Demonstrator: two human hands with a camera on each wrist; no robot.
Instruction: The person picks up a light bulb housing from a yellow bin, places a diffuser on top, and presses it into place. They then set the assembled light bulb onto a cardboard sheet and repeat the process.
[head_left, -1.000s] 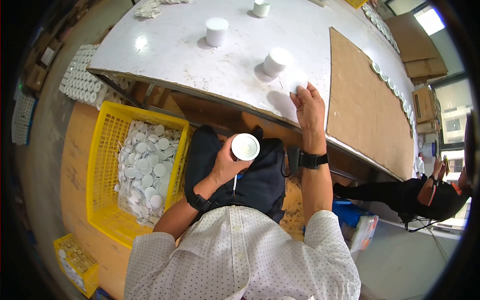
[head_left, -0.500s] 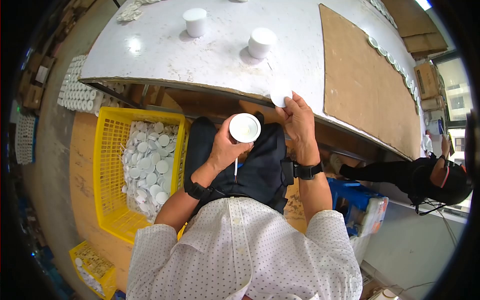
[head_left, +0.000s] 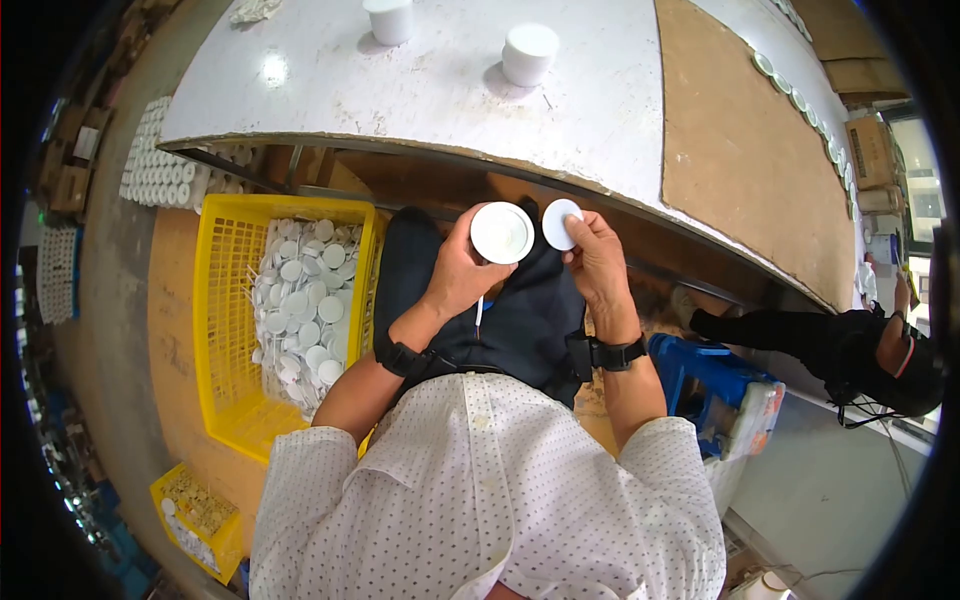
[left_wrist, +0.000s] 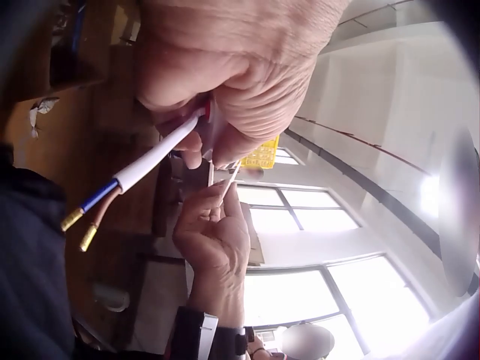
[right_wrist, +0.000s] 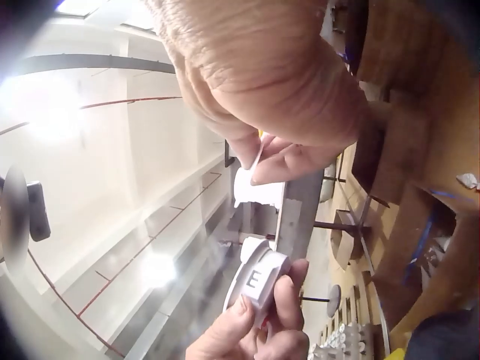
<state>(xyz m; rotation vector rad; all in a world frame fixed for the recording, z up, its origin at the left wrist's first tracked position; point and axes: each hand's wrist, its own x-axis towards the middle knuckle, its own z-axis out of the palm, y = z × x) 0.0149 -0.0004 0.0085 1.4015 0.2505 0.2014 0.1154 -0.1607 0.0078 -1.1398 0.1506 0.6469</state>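
Over the lap, my left hand (head_left: 458,275) grips a round white lamp housing (head_left: 502,234), its open face turned up to the head camera. From the housing hangs a white cable (left_wrist: 154,157) that ends in blue and brown wires with crimped tips. A letter E shows on the housing's side in the right wrist view. Just to its right, my right hand (head_left: 600,265) pinches a flat white disc (head_left: 560,226) by its edge between thumb and fingers. The disc stands tilted beside the housing, with a small gap between them in the head view.
Two white cup-shaped lamps (head_left: 530,56) stand on the white table (head_left: 420,110) ahead. Brown cardboard (head_left: 740,150) covers its right part, with several round pieces along the far edge. A yellow basket (head_left: 207,330) of white discs is at left. Another person (head_left: 865,365) is at right.
My right hand has drawn the disc back from over the table edge to beside the housing. The left hand keeps its hold, and the head view has shifted slightly.
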